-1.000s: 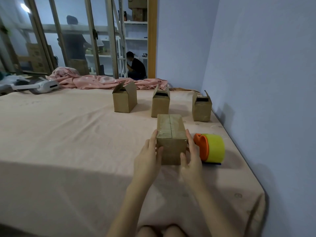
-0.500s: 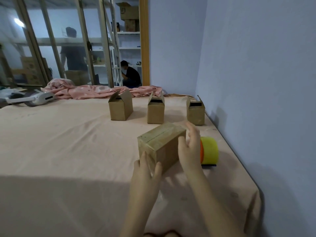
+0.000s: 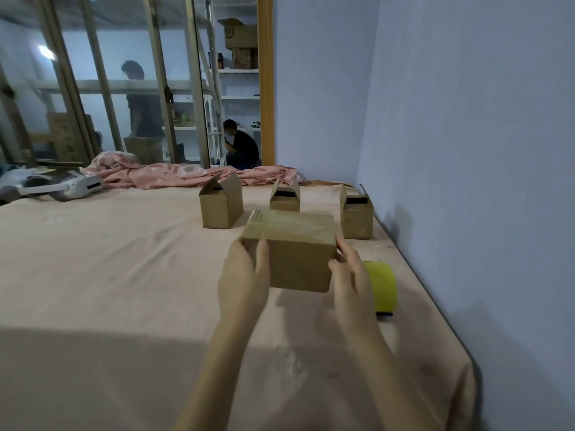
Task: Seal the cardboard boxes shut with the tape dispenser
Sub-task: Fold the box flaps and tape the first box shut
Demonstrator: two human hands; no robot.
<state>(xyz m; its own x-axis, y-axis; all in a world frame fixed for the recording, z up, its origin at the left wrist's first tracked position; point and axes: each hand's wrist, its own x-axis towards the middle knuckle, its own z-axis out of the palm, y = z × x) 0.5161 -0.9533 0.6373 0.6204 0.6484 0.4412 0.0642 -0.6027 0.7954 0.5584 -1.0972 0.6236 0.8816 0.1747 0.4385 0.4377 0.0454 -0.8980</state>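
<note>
A closed, taped cardboard box (image 3: 295,253) is lifted off the pink sheet, its long side facing me. My left hand (image 3: 244,275) grips its left end and my right hand (image 3: 350,275) grips its right end. Behind it stand three boxes with open flaps: a left box (image 3: 221,206), a middle box (image 3: 284,199) partly hidden by the held one, and a right box (image 3: 356,217). The tape dispenser with its yellow roll (image 3: 381,287) lies on the sheet just right of my right hand, its orange side hidden.
The pink bed sheet (image 3: 109,275) covers the whole surface, ending at the blue wall (image 3: 466,181) on the right. A crumpled pink blanket (image 3: 174,174) and a white headset (image 3: 74,186) lie at the back. People are behind the glass partition.
The box has been turned from lengthwise to sideways and raised off the sheet. My hands have shifted to its two ends. The camera has tilted up.
</note>
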